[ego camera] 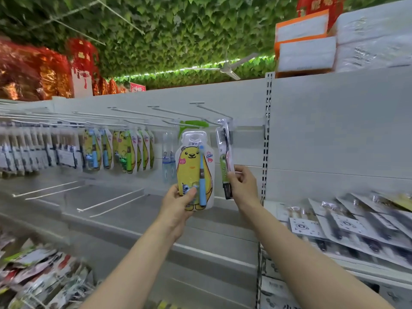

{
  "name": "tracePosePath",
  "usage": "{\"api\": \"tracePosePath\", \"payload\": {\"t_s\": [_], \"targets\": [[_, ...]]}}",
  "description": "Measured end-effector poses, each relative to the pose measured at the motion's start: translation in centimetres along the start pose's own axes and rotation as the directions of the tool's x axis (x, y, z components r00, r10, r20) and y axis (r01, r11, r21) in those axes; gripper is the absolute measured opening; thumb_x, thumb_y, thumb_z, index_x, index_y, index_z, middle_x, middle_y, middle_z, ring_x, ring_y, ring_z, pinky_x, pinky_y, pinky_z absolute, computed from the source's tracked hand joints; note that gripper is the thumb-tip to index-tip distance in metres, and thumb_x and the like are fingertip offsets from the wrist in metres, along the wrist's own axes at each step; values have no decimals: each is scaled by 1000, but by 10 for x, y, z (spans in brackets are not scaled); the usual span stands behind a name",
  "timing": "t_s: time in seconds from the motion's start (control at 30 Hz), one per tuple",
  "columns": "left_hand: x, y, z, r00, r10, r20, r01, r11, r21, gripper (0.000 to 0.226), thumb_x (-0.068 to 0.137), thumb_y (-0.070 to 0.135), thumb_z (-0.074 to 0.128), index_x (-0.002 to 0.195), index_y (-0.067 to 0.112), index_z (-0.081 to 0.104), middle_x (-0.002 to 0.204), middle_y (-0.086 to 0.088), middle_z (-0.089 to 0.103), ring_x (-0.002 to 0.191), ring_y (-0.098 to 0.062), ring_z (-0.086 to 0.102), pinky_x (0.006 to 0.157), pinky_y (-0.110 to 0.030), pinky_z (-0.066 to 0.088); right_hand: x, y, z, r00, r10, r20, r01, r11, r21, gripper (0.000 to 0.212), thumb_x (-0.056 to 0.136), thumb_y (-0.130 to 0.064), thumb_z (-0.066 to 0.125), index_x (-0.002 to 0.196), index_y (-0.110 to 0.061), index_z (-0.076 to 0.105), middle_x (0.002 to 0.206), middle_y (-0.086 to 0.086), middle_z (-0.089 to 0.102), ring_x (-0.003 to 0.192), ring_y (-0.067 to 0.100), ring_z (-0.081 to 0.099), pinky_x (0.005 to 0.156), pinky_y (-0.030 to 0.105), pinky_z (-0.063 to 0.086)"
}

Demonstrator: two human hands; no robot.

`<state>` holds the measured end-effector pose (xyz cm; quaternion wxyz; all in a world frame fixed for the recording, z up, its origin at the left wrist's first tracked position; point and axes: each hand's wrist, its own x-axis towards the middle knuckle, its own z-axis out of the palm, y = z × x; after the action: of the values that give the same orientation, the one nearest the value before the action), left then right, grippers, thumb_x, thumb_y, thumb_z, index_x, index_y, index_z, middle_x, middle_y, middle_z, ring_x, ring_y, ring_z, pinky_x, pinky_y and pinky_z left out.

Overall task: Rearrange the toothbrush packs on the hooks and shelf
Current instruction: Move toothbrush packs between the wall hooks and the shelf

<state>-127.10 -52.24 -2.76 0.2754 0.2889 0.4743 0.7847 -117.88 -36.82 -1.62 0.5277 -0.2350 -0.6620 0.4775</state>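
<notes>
Grey shelving, hooks part-stocked. Left hand gripped yellow bear pack; right hand pinched slim toothbrush pack.

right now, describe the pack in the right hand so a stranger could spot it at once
Find the slotted upright dividing the white shelving; just left of it is a narrow clear pack, pinched low down by the right hand. Unlike the wide yellow bear pack beside it, it is slim, with a dark-bristled brush and a green label.
</notes>
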Motion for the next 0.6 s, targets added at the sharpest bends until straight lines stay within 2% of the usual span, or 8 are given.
{"api": "tracePosePath", "payload": {"t_s": [0.13,0.23,0.4,0.47,0.53,0.6], "targets": [[14,-7,-12,1000,-11,19,12,1000,-29,22,94,4,63,115,10,59,112,-13,72,99,-28,70,85,-42,57,6,12,14,1000,-1,-10,1,1000,0,10,97,-27,59,106,-29,61,103,1,71,98,22,68,89,54,57],[19,-12,-21,998,-56,26,57,997,-48,26,94,4,63,118,10,59,112,-13,72,98,-27,70,84,-42,57,12,15,22,998,51,-37,-50,998,38,13,96,-26,61,108,-28,61,104,2,72,99,23,69,91,54,56],[29,-4,-34,997,-59,58,61,997,-50,27,94,3,62,119,9,58,113,-14,72,98,-28,69,91,-46,54,19,12,23,990,110,-88,-103,991,82,9,96,-23,63,103,-28,60,107,7,70,101,26,69,84,42,60],[33,0,-36,994,-65,82,70,996,-49,28,94,3,62,121,8,57,113,-14,71,100,-29,69,94,-49,53,20,10,23,988,119,-96,-112,991,79,9,96,-23,62,102,-29,59,107,7,70,100,26,69,84,44,60],[36,4,-40,992,-71,107,76,996,-49,29,93,4,63,122,8,56,112,-14,71,101,-28,69,94,-49,53,21,10,22,986,131,-108,-124,990,66,12,96,-22,62,108,-26,61,108,8,70,98,25,70,84,44,60],[39,5,-44,989,-77,130,84,996,-44,29,93,5,64,121,8,56,112,-13,72,102,-28,69,93,-49,54,20,10,22,982,154,-106,-148,987,58,24,96,-25,62,119,-21,60,110,9,70,97,24,70,84,43,60]]}}
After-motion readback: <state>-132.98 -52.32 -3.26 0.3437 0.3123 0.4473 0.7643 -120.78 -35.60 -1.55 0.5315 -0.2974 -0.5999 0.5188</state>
